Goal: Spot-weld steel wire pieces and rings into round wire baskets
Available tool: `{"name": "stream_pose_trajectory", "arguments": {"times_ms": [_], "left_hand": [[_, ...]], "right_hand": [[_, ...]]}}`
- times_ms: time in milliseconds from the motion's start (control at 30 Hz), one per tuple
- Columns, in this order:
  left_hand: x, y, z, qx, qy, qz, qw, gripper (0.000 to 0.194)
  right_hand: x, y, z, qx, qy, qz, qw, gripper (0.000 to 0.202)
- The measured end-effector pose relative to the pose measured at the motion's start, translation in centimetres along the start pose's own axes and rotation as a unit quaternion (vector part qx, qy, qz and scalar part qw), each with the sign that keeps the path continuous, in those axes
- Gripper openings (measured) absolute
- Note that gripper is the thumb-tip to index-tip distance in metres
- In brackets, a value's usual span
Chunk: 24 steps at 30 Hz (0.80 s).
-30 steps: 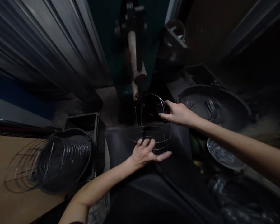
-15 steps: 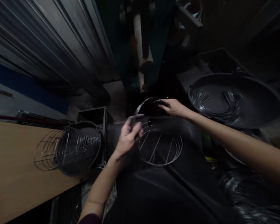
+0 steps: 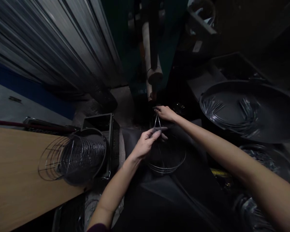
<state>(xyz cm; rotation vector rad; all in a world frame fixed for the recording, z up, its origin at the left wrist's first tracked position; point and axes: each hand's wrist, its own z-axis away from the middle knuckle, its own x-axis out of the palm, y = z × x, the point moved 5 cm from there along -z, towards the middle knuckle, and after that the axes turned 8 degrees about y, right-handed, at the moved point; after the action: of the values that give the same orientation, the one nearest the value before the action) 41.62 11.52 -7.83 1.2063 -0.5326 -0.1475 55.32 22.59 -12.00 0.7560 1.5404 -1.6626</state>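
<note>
My right hand [image 3: 166, 113] is closed in a pinch at the upper end of a bent metal wire [image 3: 158, 121], just below the machine's pale cylinder. The wire shows as a narrow upside-down V. Lower down, my left hand [image 3: 147, 141] has thumb and fingers closed around the wire's lower part, with some fingertips stretching past it. Beneath that hand a round wire frame [image 3: 168, 170] rests on the dark cloth over my lap. My left hand hides part of the frame, and its upper side is lost in shadow.
Ahead stands a dark green machine with a pale cylinder [image 3: 155, 74]. A wide basin [image 3: 268, 96] at right holds bundles of bent wires. At left, stacked wire rings [image 3: 87, 151] lie beside a dark plastic crate [image 3: 111, 129] and a wooden board [image 3: 16, 161].
My right hand has moved left and slightly down, and my left hand right. The held wire, earlier a wide arc between the hands, now appears as a narrow V. The view has shifted slightly.
</note>
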Motion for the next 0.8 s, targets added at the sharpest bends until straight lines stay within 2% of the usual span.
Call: {"name": "stream_pose_trajectory", "arguments": {"times_ms": [67, 133, 267, 400, 500, 567, 633, 700, 800], "left_hand": [[0.3, 0.0, -0.3, -0.018, -0.040, 0.035, 0.998, 0.046], [0.6, -0.3, -0.9, -0.034, -0.056, 0.084, 0.994, 0.048], [-0.2, -0.6, -1.6, -0.027, -0.028, 0.080, 0.996, 0.041], [-1.8, 0.5, -1.3, -0.012, 0.008, 0.008, 1.000, 0.037], [-2.1, 1.3, -1.4, -0.015, 0.023, -0.025, 0.999, 0.035], [-1.6, 1.3, -2.0, -0.024, 0.012, -0.034, 0.999, 0.035], [-0.5, 1.3, -3.0, -0.023, -0.018, -0.037, 0.999, 0.035], [0.4, 1.5, -3.7, -0.019, -0.052, -0.037, 0.998, 0.038], [0.3, 2.1, -2.8, -0.009, -0.079, -0.055, 0.995, 0.045]], "right_hand": [[-0.2, -0.1, 0.4, 0.005, 0.006, 0.001, 1.000, 0.039], [-0.4, -0.1, 0.9, 0.033, -0.001, 0.011, 0.999, 0.042], [-1.5, -0.4, 2.1, 0.084, 0.021, 0.041, 0.995, 0.058], [-3.4, -1.3, 3.8, 0.052, 0.098, 0.037, 0.993, 0.042], [-4.1, -2.0, 7.2, 0.015, 0.124, -0.027, 0.992, 0.037], [-3.4, -2.3, 10.6, 0.011, 0.080, -0.127, 0.989, 0.034], [-1.7, -2.7, 14.1, 0.027, -0.009, -0.227, 0.973, 0.033], [0.2, -3.1, 16.8, 0.056, -0.082, -0.284, 0.954, 0.036], [1.9, -2.7, 17.9, 0.112, -0.094, -0.299, 0.943, 0.034]]}}
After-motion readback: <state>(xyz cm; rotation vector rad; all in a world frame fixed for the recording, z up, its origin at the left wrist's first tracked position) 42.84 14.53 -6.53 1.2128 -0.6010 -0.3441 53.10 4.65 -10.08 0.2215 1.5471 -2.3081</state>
